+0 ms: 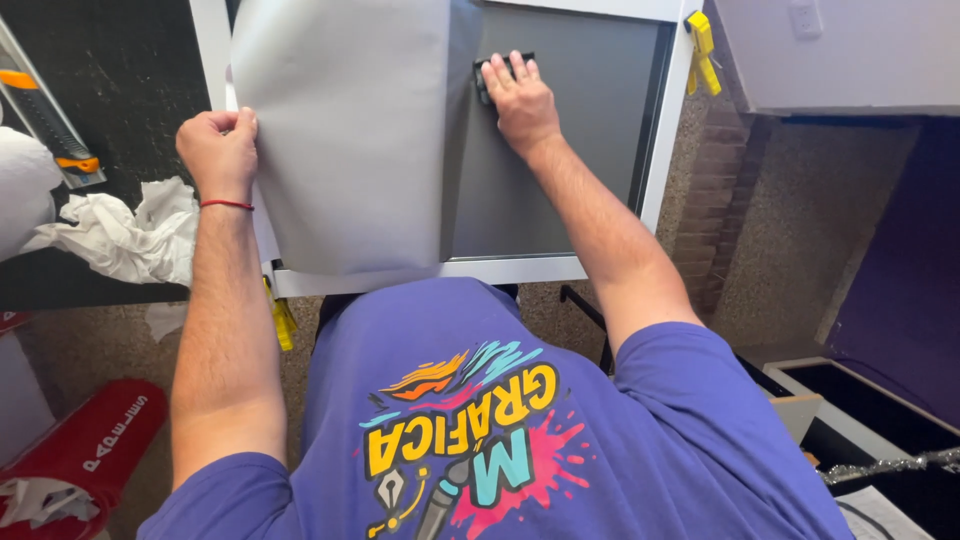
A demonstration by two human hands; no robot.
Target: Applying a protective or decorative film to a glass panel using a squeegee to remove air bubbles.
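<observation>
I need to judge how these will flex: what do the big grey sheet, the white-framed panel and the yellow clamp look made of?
The grey sheet, pinched by the left hand, looks like thin matte film or backing paper; it curves loosely without creasing. The white-framed panel under the right hand seems rigid, with a smooth dark-grey face and painted or plastic frame. The yellow clamp looks like moulded plastic, slightly glossy.
</observation>
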